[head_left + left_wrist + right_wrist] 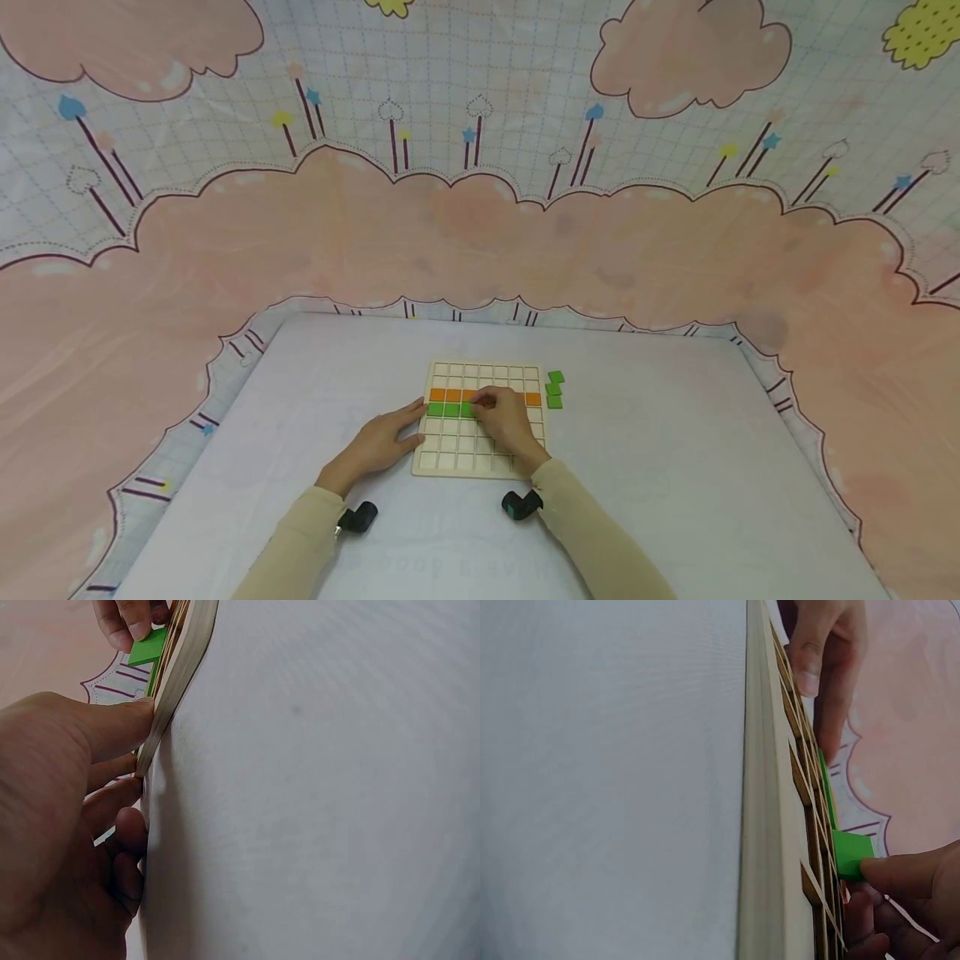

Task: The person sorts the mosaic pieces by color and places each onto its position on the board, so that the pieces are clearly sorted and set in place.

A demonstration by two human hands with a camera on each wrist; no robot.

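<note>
A pale wooden grid board (pixel 446 460) lies on the white table, with a row of orange tiles (pixel 533 399) set across it. Just below that row, green tiles (pixel 443 409) fill cells from the left edge. My right hand (pixel 507 421) is over the middle of the board and pinches a green square tile (pixel 853 853) between thumb and fingers. That tile stands tilted at the grid, as the right wrist view shows. My left hand (pixel 378 440) touches the board's left edge with fingers extended, its thumb (pixel 124 724) against the rim.
Three loose green tiles (pixel 554 389) lie in a column just off the board's upper right side. White cloth (pixel 675 433) covers the table, and a patterned curtain (pixel 480 242) hangs behind and around it. Dark wrist cameras (pixel 358 517) sit at both sleeves.
</note>
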